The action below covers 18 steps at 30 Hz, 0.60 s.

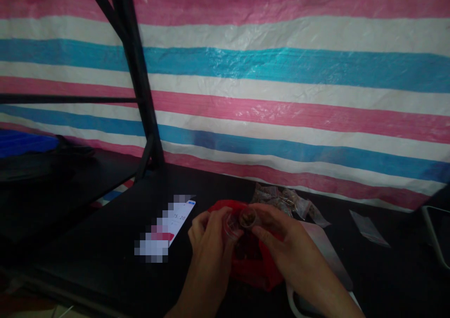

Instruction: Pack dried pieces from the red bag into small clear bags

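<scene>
Container (230,227), small, round and clear, is gripped by the fingers of the left hand (210,243); just to its right, the right hand (283,229) pinches a 2nd clear container (248,218) between thumb and fingers, with brownish matter inside. I cannot tell whether the 2 containers touch. Both are held above a red bag (255,273) on the near part of a black table (211,180); its contents are too dim to make out. To the left lies a lit phone (181,222). Beyond the right hand are small zip bags (277,198) with brownish contents. A flat grey device (325,243) lies partly under the right forearm. Farther right is 1 clear bag (369,229). Striped sheeting (281,107) hangs at the far side.
</scene>
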Each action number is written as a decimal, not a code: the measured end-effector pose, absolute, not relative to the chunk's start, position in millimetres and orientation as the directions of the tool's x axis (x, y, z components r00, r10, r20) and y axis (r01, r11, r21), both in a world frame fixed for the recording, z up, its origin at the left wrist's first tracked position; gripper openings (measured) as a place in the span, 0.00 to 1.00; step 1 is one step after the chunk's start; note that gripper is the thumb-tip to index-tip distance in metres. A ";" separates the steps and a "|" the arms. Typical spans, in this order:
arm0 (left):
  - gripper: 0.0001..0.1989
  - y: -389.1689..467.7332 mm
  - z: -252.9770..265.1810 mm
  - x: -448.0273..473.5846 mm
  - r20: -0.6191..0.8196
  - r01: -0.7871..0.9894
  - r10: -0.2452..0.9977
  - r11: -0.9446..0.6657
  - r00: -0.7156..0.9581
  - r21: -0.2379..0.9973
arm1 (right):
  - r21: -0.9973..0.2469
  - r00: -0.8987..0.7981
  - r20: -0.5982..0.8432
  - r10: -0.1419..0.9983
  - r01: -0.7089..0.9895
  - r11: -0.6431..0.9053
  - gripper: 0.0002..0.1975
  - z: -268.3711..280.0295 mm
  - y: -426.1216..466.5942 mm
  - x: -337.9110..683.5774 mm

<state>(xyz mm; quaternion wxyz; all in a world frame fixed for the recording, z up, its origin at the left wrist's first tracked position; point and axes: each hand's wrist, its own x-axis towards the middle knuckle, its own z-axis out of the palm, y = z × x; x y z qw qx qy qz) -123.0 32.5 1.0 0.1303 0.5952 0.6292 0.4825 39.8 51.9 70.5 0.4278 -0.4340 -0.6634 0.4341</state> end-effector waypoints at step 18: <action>0.19 32.6 9.4 -104.3 0.299 0.430 0.929 -0.183 -0.219 0.884 | -0.627 -0.451 0.458 0.766 0.448 0.638 0.30 79.8 38.3 35.5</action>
